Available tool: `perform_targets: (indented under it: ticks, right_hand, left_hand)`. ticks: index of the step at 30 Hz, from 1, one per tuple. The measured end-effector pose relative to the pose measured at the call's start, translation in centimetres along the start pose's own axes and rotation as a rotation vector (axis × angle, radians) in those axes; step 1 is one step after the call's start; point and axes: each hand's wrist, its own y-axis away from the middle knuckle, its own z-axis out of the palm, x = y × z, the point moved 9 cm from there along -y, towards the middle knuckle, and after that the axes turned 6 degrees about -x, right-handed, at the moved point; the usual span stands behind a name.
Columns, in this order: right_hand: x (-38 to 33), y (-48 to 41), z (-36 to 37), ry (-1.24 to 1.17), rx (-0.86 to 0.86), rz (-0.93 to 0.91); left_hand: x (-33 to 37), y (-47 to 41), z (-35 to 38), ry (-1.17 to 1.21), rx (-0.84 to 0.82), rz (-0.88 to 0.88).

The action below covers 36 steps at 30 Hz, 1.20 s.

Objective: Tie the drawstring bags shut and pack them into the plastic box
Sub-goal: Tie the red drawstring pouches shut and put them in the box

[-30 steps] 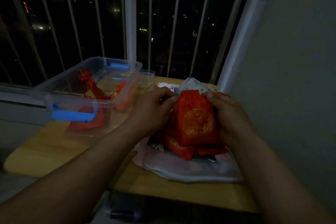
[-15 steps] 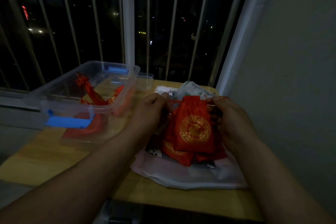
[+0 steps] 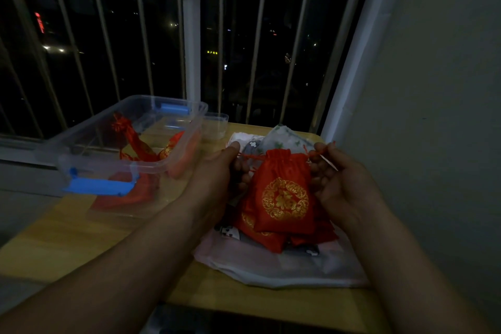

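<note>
Red gold-embroidered fabric drawstring bag (image 3: 284,192) is being cinched, red cords (image 3: 250,157) pinched by left hand (image 3: 217,173) and right hand (image 3: 344,182); uneven pulling could snag it.

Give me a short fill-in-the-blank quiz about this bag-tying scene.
The drawstring bag, whose cords the left hand and right hand pinch, is ___ with a gold emblem.
The plastic box has ___ latches.
The plastic box stands to the ___ of the drawstring bag.
Missing words: red; blue; left.

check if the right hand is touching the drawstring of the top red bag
Touching. Head view shows the right hand pinching the drawstring beside the red bag.
</note>
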Motion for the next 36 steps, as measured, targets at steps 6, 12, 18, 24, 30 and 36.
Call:
perform_targets:
  ticks: [6, 12, 18, 24, 30, 36]
  right_hand:
    - [0.0, -0.4, -0.4, -0.089, 0.033, -0.007]
    - [0.2, -0.3, -0.4, -0.199, 0.039, 0.025]
    - [0.5, -0.1, 0.0, -0.292, 0.008, 0.047]
    - [1.3, -0.7, 0.1, -0.286, 0.005, 0.086]
    - [0.8, -0.9, -0.5, -0.186, 0.017, 0.072]
    - [0.0, -1.0, -1.4, -0.169, 0.036, 0.039]
  left_hand:
    - [-0.6, -0.2, 0.2, 0.092, 0.007, -0.048]
    - [-1.2, -0.5, 0.0, 0.148, 0.024, -0.092]
    - [-1.3, -0.8, 0.4, 0.262, -0.018, -0.11]
    - [-1.4, -1.0, 1.4, 0.48, -0.026, -0.143]
    - [-0.8, -1.1, 1.4, 0.41, 0.002, -0.102]
    - [1.6, -0.3, -0.2, -0.156, 0.123, 0.072]
